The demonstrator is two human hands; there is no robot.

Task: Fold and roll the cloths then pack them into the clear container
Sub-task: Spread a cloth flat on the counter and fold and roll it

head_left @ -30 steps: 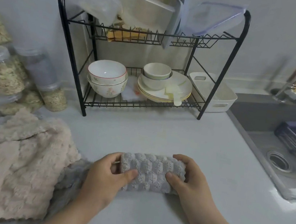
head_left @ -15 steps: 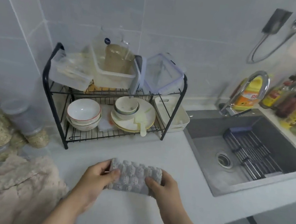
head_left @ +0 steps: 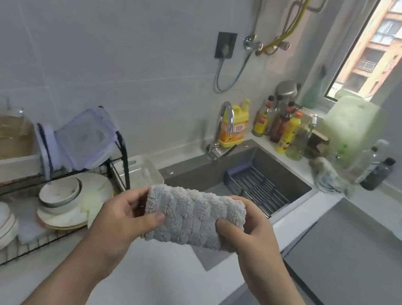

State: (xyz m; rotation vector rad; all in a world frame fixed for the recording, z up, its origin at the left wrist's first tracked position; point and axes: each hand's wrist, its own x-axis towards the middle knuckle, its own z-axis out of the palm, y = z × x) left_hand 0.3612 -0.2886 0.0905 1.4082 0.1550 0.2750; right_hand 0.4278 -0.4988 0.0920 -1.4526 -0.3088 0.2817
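A rolled grey fluffy cloth is held up in the air above the white counter, in front of the sink. My left hand grips its left end with the thumb pressed on the front. My right hand grips its right end the same way. A clear container with a purple-rimmed lid stands tilted on the top shelf of the black dish rack at left. The pile of other cloths is out of view.
Bowls and plates fill the rack's lower shelf. A white tray sits beside the rack. The grey sink with a tap lies behind the cloth. Bottles crowd the far corner. A grey hob surface lies to the right.
Both hands lifted the rolled grey cloth off the counter and carried it up and rightward. The view swung right, so the beige cloth pile at left left the frame.
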